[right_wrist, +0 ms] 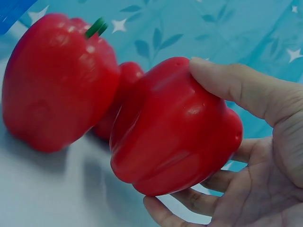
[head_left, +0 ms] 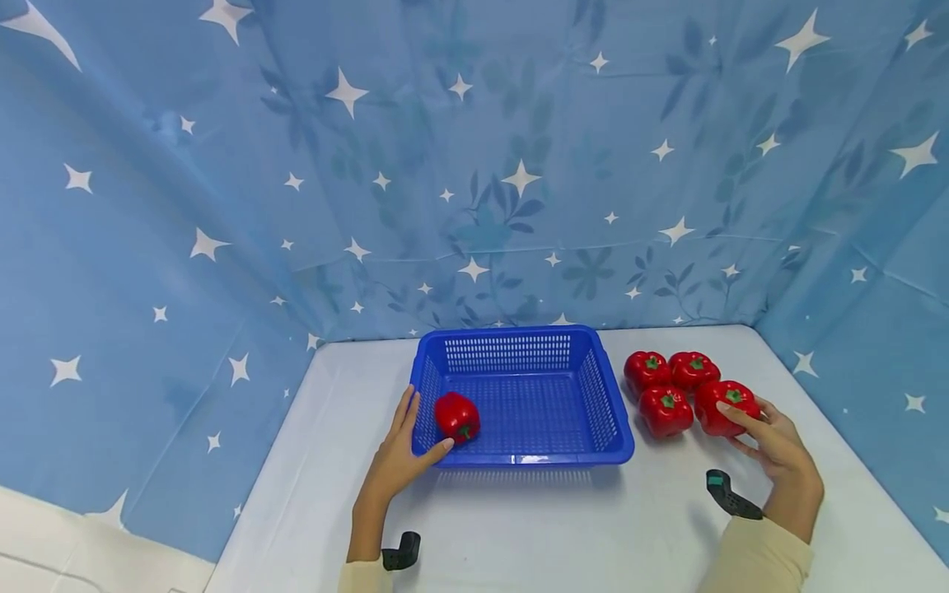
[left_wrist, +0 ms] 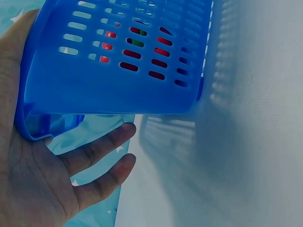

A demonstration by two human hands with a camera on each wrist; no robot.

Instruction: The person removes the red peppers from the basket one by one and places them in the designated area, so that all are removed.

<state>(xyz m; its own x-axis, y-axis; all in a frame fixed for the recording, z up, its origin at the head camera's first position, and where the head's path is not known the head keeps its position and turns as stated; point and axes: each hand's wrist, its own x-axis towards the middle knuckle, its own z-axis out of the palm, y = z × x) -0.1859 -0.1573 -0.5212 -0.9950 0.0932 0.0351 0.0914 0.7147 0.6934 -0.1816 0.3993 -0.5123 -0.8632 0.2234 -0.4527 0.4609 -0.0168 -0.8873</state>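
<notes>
My left hand (head_left: 396, 461) rests at the front left corner of a blue plastic basket (head_left: 511, 457), thumb straight along the front rim and fingers along the left side. In the left wrist view two of its fingers (left_wrist: 102, 144) stretch out loosely beside the basket wall (left_wrist: 109, 94). Inside the basket, close to that hand, lies one red bell pepper (head_left: 456, 417) with a green stem. On the right, my right hand (head_left: 778, 441) grips another red bell pepper (right_wrist: 177, 132), thumb on top and fingers beneath. Its stem is out of sight in the right wrist view.
Three more red bell peppers (head_left: 666, 411) sit grouped between the basket and my right hand. The white table (head_left: 519, 527) meets a blue star-patterned curtain (head_left: 482, 181) at the back and sides. Each wrist wears a black camera mount (head_left: 730, 494).
</notes>
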